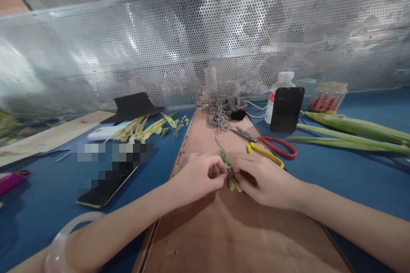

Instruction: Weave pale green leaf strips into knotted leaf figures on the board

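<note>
My left hand (205,174) and my right hand (259,179) meet over the middle of a brown cardboard sheet (198,230). Between them is a small bundle of green leaf strips (234,184), its lower ends pale and spread. Both hands are closed in pinches on it, thumbs and fingertips hiding its middle. A thin grey cord (218,140) runs from the top of the bundle toward a loose tangle of grey cord (224,108) at the back. Scissors (251,137) with one red and one yellow handle lie just beyond my right hand.
At the back right, a dark phone (287,109) leans upright against a plastic bottle (285,77); behind is a jar (328,96). Long green husks (361,128) lie right. Leaf scraps (147,128) and a dark phone (112,183) lie left. A perforated metal screen (160,47) stands behind.
</note>
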Motion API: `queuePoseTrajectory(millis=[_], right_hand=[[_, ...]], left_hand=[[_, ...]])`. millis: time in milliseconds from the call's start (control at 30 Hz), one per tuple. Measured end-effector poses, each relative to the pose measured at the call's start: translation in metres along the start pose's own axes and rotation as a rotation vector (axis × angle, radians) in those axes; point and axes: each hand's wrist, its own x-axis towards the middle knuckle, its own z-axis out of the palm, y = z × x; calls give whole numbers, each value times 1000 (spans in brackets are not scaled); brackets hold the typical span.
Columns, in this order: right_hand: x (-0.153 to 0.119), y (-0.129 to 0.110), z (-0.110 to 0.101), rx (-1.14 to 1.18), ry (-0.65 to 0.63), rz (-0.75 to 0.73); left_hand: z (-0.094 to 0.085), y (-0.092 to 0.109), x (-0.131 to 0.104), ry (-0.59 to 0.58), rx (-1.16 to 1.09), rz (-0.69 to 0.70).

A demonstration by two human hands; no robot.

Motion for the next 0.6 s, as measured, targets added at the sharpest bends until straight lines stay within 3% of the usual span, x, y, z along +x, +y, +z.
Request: queuePoseTrajectory(millis=[600], right_hand=[[-3,3,-3,-52,-80,64]], left_hand=[[0,0,-4,-13,85,5]])
